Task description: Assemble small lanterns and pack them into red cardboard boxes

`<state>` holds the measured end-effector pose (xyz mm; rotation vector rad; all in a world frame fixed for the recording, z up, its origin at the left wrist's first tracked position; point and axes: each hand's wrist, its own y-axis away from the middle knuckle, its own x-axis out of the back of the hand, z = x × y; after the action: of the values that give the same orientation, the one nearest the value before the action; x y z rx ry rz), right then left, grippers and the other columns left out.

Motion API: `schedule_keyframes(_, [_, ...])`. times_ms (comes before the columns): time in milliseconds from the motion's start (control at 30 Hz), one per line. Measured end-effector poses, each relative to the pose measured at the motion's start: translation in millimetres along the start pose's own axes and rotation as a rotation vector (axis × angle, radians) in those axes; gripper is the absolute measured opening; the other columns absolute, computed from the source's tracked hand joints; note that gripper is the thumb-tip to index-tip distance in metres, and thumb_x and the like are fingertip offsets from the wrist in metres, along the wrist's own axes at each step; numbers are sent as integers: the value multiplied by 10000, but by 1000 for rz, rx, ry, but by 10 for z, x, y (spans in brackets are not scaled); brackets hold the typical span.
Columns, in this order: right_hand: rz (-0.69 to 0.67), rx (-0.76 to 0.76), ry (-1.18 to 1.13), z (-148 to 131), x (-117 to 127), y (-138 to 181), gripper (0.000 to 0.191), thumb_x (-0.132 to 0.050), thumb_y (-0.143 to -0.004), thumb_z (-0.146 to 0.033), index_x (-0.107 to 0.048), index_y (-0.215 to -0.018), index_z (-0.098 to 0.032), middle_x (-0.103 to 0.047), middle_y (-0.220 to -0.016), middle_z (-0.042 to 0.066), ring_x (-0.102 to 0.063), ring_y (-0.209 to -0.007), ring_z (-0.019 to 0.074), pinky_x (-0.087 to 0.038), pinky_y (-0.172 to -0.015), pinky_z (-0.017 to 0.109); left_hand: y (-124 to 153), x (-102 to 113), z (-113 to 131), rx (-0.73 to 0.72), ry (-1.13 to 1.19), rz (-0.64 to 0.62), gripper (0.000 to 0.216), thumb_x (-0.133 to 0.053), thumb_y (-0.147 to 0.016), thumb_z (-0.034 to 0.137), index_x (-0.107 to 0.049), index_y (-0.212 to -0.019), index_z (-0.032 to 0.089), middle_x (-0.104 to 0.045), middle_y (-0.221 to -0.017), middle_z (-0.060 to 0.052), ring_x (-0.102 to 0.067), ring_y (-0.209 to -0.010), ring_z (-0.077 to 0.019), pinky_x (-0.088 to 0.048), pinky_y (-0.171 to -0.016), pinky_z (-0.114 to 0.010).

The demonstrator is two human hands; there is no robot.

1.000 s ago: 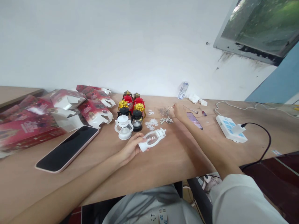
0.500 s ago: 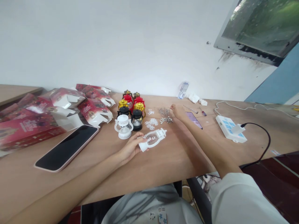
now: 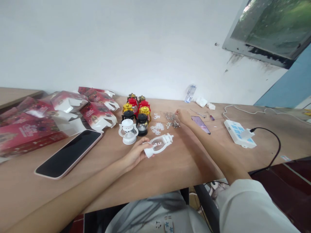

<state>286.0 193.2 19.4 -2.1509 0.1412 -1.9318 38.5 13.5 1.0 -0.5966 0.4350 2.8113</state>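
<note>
My left hand point(image 3: 136, 152) is closed round the base of a small white lantern point(image 3: 159, 144), which lies tilted on its side with its top pointing right. Out at the far side of the table, my right hand point(image 3: 182, 116) has its fingers pinched together beside a pile of small thin metal pieces point(image 3: 170, 116); what they hold, if anything, is too small to make out. Just nearer lie silvery round pieces point(image 3: 172, 125) and a heap of small white pieces point(image 3: 157, 128). Left of these stand several small lanterns, among them a white one point(image 3: 128, 132) and a black one point(image 3: 142, 124).
Red printed boxes point(image 3: 34, 129) pile up at the left, behind a large phone point(image 3: 69, 155). A purple-screened phone point(image 3: 200, 125) and a screwdriver-like tool point(image 3: 200, 114) lie right of my right hand. Farther right is a white power strip point(image 3: 239, 133) with cables.
My right hand has shifted very slightly left along the metal pieces. The left hand and its lantern stay where they were.
</note>
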Motion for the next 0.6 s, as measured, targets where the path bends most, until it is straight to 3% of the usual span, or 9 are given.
schedule_keyframes(367, [-37,-139,-213,-15,17,0,188,-517,-804,-166,-700,-821,-127,-708,-916,144,-631,-900,210,-414,-737,245,13,-7,7,8,16,-7,319,-719,-581,206,-462,-768,182,-590,-761,6,-582,-694,-142,-539,-566,-268])
schedule_keyframes(500, [-59,-172,-428,0,79,47,154,-538,-747,-119,-650,-642,-123,-683,-692,89,-612,-707,163,-397,-637,226,12,0,9,5,1,-10,316,-715,-581,217,-460,-764,182,-585,-761,7,-563,-686,-135,-534,-561,-266])
schedule_keyframes(600, [-80,-170,-644,-29,156,191,195,-550,-743,-172,-565,-550,-142,-562,-501,7,-518,-525,115,-357,-540,218,19,-2,2,-2,-15,-1,326,-720,-578,232,-458,-766,185,-572,-750,19,-550,-675,-126,-527,-575,-266])
